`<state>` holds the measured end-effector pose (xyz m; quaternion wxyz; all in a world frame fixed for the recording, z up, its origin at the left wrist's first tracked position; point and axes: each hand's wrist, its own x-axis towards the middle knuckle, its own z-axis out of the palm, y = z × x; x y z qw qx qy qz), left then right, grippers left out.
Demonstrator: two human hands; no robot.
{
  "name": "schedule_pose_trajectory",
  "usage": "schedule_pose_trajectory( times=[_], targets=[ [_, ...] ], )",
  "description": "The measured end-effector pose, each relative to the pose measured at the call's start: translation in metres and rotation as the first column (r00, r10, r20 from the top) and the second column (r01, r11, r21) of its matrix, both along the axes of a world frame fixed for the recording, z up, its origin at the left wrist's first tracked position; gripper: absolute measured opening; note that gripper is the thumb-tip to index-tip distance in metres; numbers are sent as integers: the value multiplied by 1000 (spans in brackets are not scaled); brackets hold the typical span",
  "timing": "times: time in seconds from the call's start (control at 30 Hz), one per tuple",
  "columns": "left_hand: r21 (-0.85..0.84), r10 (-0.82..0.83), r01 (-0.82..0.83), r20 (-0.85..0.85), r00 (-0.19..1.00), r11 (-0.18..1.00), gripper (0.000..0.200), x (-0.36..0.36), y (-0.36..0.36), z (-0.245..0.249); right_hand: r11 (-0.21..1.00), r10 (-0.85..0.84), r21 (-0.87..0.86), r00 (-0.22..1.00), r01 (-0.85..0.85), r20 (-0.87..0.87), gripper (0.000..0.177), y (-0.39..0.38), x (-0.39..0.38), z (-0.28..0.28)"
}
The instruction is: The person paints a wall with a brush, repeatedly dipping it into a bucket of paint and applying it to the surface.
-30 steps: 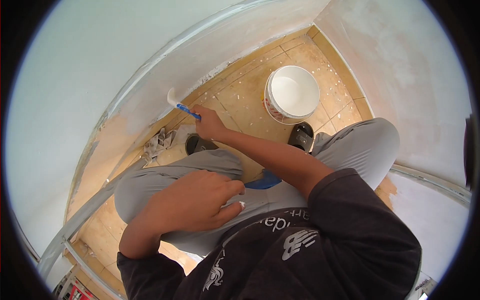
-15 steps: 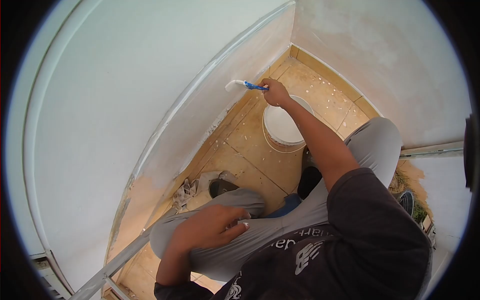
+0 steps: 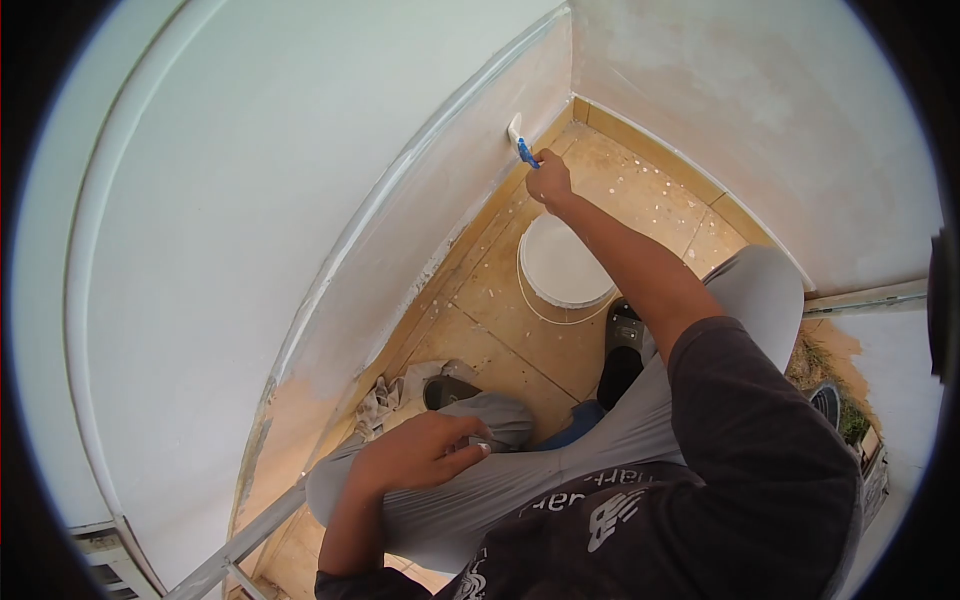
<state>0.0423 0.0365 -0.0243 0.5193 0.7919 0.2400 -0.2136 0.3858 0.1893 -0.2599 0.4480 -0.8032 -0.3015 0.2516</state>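
Note:
My right hand [image 3: 551, 184] is stretched out toward the far corner and grips a paintbrush [image 3: 520, 142] with a blue handle. Its white bristles press against the lower part of the left wall [image 3: 440, 200], just above the tan skirting. Below my right forearm stands a white paint bucket [image 3: 562, 262] on the tiled floor. My left hand [image 3: 425, 452] rests on my left knee in grey trousers, fingers curled loosely with nothing visible in them.
Tan floor tiles [image 3: 500, 330] are speckled with white paint drops. A crumpled rag [image 3: 385, 395] lies by the left wall near my dark shoe [image 3: 447, 390]. My other shoe [image 3: 622, 345] sits beside the bucket. A metal rail [image 3: 250, 540] runs at bottom left.
My right hand has swept the brush along the left wall from near the rag toward the far corner. The brush now points upward. My view has shifted, and my left hand stayed on the knee.

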Motion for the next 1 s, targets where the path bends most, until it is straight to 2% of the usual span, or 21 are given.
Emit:
schedule_pose_trajectory(
  times=[0.03,0.1,0.13,0.17,0.2,0.27,0.33,0.43,0.5,0.57,0.63,0.7,0.73,0.8,0.83,0.93,1.0],
  targets=[
    [11,-3,3,2,1000,1000,30,0,0,-1,1000,18,-4,996,-19,-86,29,-8,-26,3],
    [37,-3,2,9,1000,999,30,-1,-1,-2,995,100,0,995,-100,-8,29,-29,-78,7],
    [43,-16,16,-6,1000,999,30,0,-1,0,983,178,-18,974,-183,-142,25,-45,-102,12],
    [51,-26,27,-19,999,998,30,2,-1,5,966,259,19,959,-259,-118,25,-57,-127,6],
    [61,-32,34,-30,999,998,30,4,0,8,950,307,67,952,-306,-5,26,-71,-154,-2],
    [76,-39,39,-3,999,996,30,5,0,13,818,573,114,816,-564,-71,25,-95,-190,0],
    [90,-43,40,23,999,995,29,3,-1,14,650,760,76,642,-756,-104,26,-105,-213,22],
    [103,-30,23,71,997,994,26,-5,-3,9,513,843,190,534,-837,73,27,-85,-233,16],
    [91,-1,-9,111,994,996,26,-13,-5,4,520,831,153,539,-840,133,28,-65,-208,28],
    [90,20,-26,73,997,996,26,-21,-5,3,565,807,79,570,-822,155,25,-47,-163,42],
    [112,33,-42,83,996,993,27,-27,-8,4,666,711,89,666,-741,225,23,-37,-107,30],
    [161,36,-58,136,990,985,27,-33,-13,8,834,542,31,828,-551,146,22,-34,-45,39],
    [166,23,-45,132,991,985,27,-33,-14,10,904,417,16,888,-427,193,22,-34,-16,41],
    [178,-9,-13,118,993,984,28,-32,-15,14,984,107,115,965,-137,238,21,-29,30,31],
    [187,-14,-10,126,992,982,28,-33,-15,14,993,14,108,973,-41,232,22,-30,38,40],
    [210,-32,1,148,989,978,28,-32,-18,12,986,-87,155,973,54,215,24,-27,28,55],
    [208,-40,6,161,986,978,27,-32,-21,10,979,98,166,987,-118,126,24,-33,-10,58]
  ],
)
